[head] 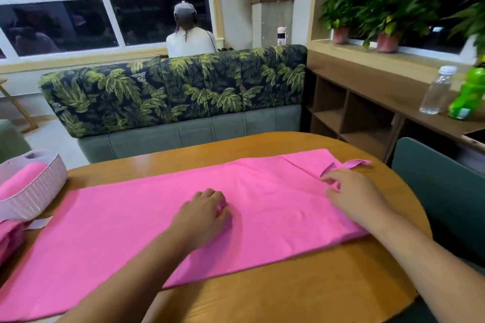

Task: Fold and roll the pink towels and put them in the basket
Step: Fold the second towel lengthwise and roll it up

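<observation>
Left hand (pixel 207 208) sits knuckles-down on the middle of the pink towel (pixel 118 231), fingers curled under; whether they pinch any cloth I cannot tell. Right hand (pixel 353 198) lies at the towel's end farthest from the basket (pixel 39 186), fingers slack and apart, tips on the cloth just short of the hanging loop (pixel 349 164). The towel is folded into a long band on the counter (pixel 301 283), with one end just beside the basket and the rest running away from it at a slant.

Rolling looks not yet begun, and the main risk is a crooked roll. Creases show at the end far from the basket and the loop sticks out past the edge. Starting there could trap both and give a lumpy, coned roll. The towel's near corner on the basket side seems to reach the counter's edge and may slip off. The basket holds one rolled towel (pixel 18 178), with a heap of pink cloth (pixel 8 241) just beside it, so a loose roll might not fit.
</observation>
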`<state>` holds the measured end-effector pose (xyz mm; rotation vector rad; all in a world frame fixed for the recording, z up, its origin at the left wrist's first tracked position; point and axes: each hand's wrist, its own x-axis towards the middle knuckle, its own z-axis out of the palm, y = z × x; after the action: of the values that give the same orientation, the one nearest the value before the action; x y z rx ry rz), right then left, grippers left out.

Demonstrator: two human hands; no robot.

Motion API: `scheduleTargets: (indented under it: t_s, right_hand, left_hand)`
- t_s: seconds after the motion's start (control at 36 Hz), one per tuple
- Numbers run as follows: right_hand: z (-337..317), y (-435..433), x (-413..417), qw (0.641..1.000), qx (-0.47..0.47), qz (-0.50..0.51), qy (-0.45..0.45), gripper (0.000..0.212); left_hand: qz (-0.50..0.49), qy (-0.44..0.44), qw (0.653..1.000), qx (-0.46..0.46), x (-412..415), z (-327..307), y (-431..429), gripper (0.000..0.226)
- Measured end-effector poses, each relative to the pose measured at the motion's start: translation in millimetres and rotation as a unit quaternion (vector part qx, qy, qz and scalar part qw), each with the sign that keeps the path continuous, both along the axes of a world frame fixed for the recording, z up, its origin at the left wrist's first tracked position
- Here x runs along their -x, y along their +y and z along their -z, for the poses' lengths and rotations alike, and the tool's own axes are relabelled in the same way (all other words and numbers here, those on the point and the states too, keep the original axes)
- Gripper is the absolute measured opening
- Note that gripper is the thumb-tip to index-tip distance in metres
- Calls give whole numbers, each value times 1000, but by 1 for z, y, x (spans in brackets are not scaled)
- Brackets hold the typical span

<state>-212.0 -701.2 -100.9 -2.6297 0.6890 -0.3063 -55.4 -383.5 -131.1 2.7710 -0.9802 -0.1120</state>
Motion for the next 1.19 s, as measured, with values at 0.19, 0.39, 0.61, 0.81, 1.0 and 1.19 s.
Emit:
scheduleTargets:
  t_s: [0.19,0.39,0.61,0.81,1.0,1.19]
  right_hand:
    - [8,-31,-39,996,-24,84,25,16]
    - [32,-37,-61,991,-59,116,-31,15]
    - [17,-83,-101,978,-83,118,-147,8]
    - [19,-114,-146,974,-145,159,-74,10]
    - [36,-115,-152,990,-14,125,-61,8]
    - [45,-106,-149,986,121,106,-48,8]
  left_hand:
    - [-4,-12,994,105,-77,-2,-59,26]
    - [-28,0,987,156,-141,11,-106,26]
    - [-6,2,975,221,-161,35,-115,43]
    - [25,-16,971,236,-165,45,-112,22]
    - [17,-58,974,217,-164,50,-116,6]
    - [6,-46,976,212,-163,47,-119,7]
